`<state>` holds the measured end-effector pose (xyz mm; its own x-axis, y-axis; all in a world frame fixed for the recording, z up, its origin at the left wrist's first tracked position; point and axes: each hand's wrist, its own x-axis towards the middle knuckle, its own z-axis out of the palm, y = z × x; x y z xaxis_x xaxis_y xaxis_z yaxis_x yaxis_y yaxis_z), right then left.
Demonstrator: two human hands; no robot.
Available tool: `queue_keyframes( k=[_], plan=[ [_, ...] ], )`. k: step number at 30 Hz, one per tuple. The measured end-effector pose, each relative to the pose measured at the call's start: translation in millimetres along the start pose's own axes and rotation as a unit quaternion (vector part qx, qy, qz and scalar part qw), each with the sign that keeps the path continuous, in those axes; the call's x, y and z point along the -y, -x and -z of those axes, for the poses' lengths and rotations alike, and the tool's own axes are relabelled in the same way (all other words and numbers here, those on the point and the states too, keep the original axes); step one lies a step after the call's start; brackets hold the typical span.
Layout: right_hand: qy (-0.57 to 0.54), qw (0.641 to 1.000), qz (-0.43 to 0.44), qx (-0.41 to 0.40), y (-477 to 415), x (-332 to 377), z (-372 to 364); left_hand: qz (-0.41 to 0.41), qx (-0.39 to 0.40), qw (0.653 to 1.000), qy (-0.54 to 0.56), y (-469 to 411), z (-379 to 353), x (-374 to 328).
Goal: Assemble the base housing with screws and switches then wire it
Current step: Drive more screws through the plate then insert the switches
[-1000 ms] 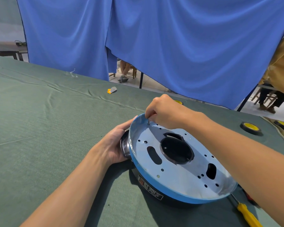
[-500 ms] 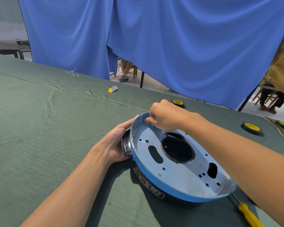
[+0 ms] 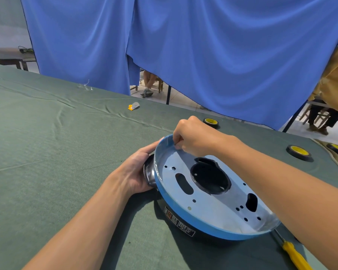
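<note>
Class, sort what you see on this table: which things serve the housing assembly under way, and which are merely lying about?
In the job:
base housing
left hand, gripping its side
right hand, pinching at its far rim
yellow-handled screwdriver, probably, lying beside it

Lying about:
tape rolls
orange-and-white scrap
clear plastic bit

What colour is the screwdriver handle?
Yellow; the screwdriver handle shows best in the head view.
</note>
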<state>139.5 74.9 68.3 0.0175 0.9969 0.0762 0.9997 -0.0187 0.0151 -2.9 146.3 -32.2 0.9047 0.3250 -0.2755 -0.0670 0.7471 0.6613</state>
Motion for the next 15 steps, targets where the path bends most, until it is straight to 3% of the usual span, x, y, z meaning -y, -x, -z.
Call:
queue_keyframes(
  k=[15],
  plan=[
    [0.014,1.000,-0.019,-0.001,-4,3,3,-0.004,-0.005,1.000,0.002,2,-1,-1]
  ],
)
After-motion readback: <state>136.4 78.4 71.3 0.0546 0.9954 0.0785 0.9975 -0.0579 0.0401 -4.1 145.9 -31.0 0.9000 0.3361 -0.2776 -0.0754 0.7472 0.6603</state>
